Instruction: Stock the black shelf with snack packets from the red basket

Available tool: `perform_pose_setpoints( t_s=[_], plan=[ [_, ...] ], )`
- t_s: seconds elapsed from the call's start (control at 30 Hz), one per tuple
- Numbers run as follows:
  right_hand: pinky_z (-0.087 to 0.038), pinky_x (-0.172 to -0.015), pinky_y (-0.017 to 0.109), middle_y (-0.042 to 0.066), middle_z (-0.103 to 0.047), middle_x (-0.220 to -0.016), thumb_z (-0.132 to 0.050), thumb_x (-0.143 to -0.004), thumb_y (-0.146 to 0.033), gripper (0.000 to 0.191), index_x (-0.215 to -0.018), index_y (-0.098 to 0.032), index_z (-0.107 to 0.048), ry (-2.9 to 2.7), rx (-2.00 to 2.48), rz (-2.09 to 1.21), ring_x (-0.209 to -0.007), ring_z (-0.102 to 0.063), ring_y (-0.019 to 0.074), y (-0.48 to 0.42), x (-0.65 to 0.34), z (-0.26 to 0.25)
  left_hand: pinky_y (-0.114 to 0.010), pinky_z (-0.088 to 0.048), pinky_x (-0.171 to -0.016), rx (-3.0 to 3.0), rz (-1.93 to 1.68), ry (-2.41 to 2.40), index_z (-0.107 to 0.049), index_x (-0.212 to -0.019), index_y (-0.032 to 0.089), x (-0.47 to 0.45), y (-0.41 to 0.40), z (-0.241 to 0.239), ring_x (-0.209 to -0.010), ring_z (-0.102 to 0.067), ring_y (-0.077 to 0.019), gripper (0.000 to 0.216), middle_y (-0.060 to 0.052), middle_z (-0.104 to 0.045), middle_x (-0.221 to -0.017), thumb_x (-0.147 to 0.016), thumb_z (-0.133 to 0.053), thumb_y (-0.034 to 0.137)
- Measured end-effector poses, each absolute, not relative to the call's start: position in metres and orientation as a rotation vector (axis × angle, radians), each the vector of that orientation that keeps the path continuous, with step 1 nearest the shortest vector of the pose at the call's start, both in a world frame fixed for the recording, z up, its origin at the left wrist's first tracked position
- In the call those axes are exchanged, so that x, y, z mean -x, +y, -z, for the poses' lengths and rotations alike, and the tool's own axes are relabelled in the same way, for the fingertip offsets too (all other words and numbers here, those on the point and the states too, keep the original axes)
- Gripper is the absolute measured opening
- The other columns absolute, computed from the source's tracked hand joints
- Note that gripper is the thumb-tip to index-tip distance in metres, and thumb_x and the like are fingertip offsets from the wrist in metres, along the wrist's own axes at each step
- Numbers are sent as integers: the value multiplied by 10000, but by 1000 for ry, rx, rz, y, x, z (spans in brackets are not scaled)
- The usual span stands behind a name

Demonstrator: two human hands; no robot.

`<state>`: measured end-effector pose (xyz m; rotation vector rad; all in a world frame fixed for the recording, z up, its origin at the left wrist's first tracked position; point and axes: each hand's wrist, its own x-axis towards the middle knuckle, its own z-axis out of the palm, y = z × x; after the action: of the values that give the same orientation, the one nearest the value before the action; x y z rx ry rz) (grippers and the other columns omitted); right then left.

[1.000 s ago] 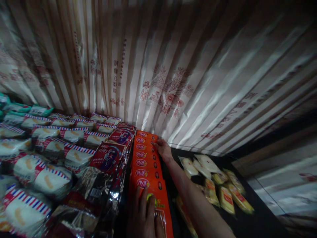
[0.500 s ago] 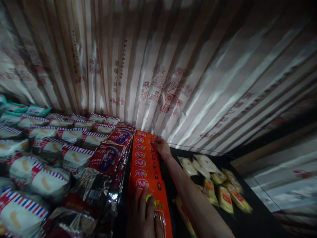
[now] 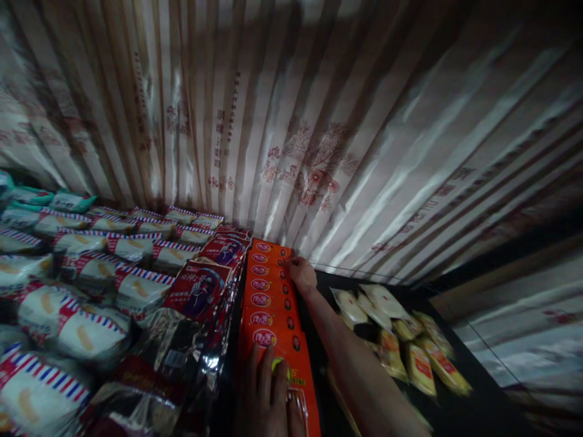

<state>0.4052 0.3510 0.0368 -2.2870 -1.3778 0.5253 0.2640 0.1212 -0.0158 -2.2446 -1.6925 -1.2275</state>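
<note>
L hand [image 3: 268, 394] lay palm-down on the nearest of the orange pkts [image 3: 259, 300], fingers a bit spread, nothing clenched. R hand [image 3: 303, 273] was farther fwd, at the right edge of the same row near its far end, fingers curled in; couldn't tell if it pinched a pkt edge or only touched.

Orange pkts overlapped in one row, from under L hand to just past R hand, each w/ an oval logo & most w/ a small dark oval at right. Nearest one had a clear-looking window [image 3: 298, 397] by L hand's fingers; contents too dim to ID.

Just left of L hand: maroon pkts [image 3: 198, 290], glossy, overlapping; printed fronts hid the contents. Farther left: striped bags [image 3: 143, 285], puffed plastic in rows, red/white/blue edges, tan stick shape on front (print or contents, couldn't tell). Teal bags [image 3: 73, 201] sat beyond, far left, well apart from both hands.

Right of R forearm [image 3: 355, 370]: white pkts [image 3: 382, 300], pale stuff in wrap, & yellow pkts [image 3: 421, 367] w/ reddish labels, yellowish all over, loosely grouped on a black surface [image 3: 483, 413]. Behind R hand rose a pleated sheet [image 3: 319, 91] w/ reddish drawings & characters.
</note>
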Motion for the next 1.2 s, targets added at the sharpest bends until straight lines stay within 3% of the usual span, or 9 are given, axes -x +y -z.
perform_pose_setpoints(
  t_s=[0.27,0.4,0.53,0.73,0.93,1.2],
  plan=[
    [-471,-715,344,94,-691,-956,-501,-798,-452,332,-979,-239,-680,-1419,2369,-439,-902,-645,271,349,-397,-43,-433,-457,-890,2257,1220,-1733,-626,-1060,223,-262,120,11,-1209,-457,-298,332,-52,-570,-1267,-754,-508,276],
    [-475,-727,319,99,-671,-957,-471,-834,-380,320,-1017,-199,-661,-1502,2313,-371,-873,-640,235,343,-394,-51,-434,-443,-907,2256,1206,-1750,-630,-1069,221,-262,119,7,-1204,-454,-299,341,-44,-569,-1273,-752,-514,271],
    [-461,-816,306,99,-572,-1136,-393,-886,-298,361,-1181,-212,-582,-1736,2079,-206,-941,-594,195,317,-376,-62,-455,-407,-936,2233,1258,-1869,-642,-1059,229,-268,117,1,-1211,-446,-299,336,-29,-572,-1280,-761,-489,258],
    [-420,-934,329,51,-508,-1219,-489,-817,-125,323,-1042,-272,-667,-2546,1207,-220,-1133,-466,209,265,-332,-67,-462,-365,-984,2145,1512,-1992,-669,-1025,209,-274,114,-7,-1212,-453,-278,326,-38,-601,-1249,-812,-425,249],
    [-424,-911,358,73,-570,-1090,-415,-912,-242,289,-1159,-199,-559,-2445,1435,-342,-1021,-507,211,252,-318,-58,-463,-402,-946,2173,1437,-1984,-677,-1021,210,-270,112,-10,-1172,-487,-278,311,-42,-638,-1187,-815,-447,247],
    [-417,-914,378,59,-567,-1096,-399,-918,-209,248,-957,-225,-644,-2584,1337,-164,-1024,-484,220,254,-320,-54,-449,-447,-917,2199,1362,-1983,-680,-1013,207,-266,112,-16,-1136,-514,-282,293,-45,-650,-1165,-818,-475,281]
  ],
)
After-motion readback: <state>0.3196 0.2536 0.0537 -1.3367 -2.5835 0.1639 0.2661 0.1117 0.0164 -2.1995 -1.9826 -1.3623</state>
